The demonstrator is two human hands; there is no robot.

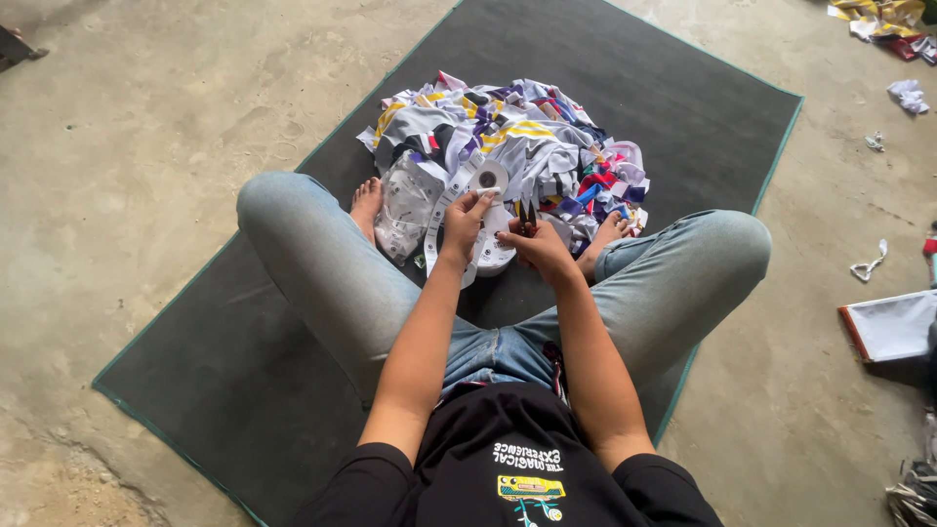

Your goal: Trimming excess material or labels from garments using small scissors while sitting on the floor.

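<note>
Head view, looking down: a person is sitting cross-legged in light blue jeans and a black printed shirt on a dark grey mat [683, 107] with a green edge, which is lying on a bare concrete floor [127, 146].

The left hand [463, 222] is closing its fingers around a white strip of labels [436, 217], pinching it near the thumb. The strip is trailing down from a small white roll [488, 178] that is sitting just above the hand, at the near edge of the pile.

The right hand [535, 242] is curling closed around a pair of small scissors [527, 213], whose dark blades are pointing up and away from the body, just beside the strip. Whether the blades are touching the strip is too small to tell.

A heap of fabric scraps [517, 137] in white, grey, yellow, purple, red and blue is lying in the middle of the mat, between the person's bare feet and toward the far edge.

Off the mat's right edge, a white sheet with a red border [893, 327] is lying on the floor, with small scraps [867, 263] near it. More coloured scraps [883, 18] are lying beyond the far right corner.
</note>
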